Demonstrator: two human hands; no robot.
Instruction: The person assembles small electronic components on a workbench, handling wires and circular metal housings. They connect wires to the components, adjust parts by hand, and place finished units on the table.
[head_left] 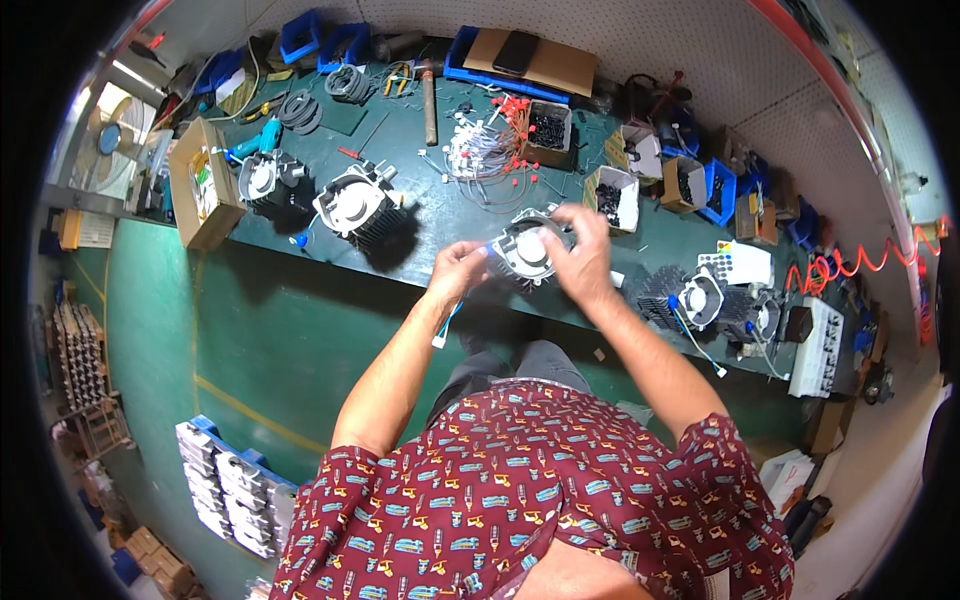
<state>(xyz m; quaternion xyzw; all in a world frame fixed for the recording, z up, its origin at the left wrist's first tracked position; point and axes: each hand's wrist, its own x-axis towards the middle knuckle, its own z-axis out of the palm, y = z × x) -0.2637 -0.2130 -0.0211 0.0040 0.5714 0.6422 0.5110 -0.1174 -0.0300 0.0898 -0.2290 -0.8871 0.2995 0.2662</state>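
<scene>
Over the bench's near edge is a silver metal housing (522,252) with a round white centre and dark fins beneath it. My right hand (582,258) grips its right side, thumb across the face and fingers around the rim; it is slightly blurred. At the left side, my left hand (460,268) is closed in a pinch on a thin cable by a small blue piece. From that hand the cable hangs down to a white connector (439,341). Similar finned housings stand to the left (354,204) and to the right (698,298), the right one with a cable trailing off the edge.
On the green bench (450,215) are a hammer (429,105), a heap of wires (478,150), a screwdriver (352,154) and coiled black cable (300,112). Boxes of small dark parts (612,195) line the right rear. An open cardboard box (208,190) is at left; an orange coiled hose (830,270) hangs at right.
</scene>
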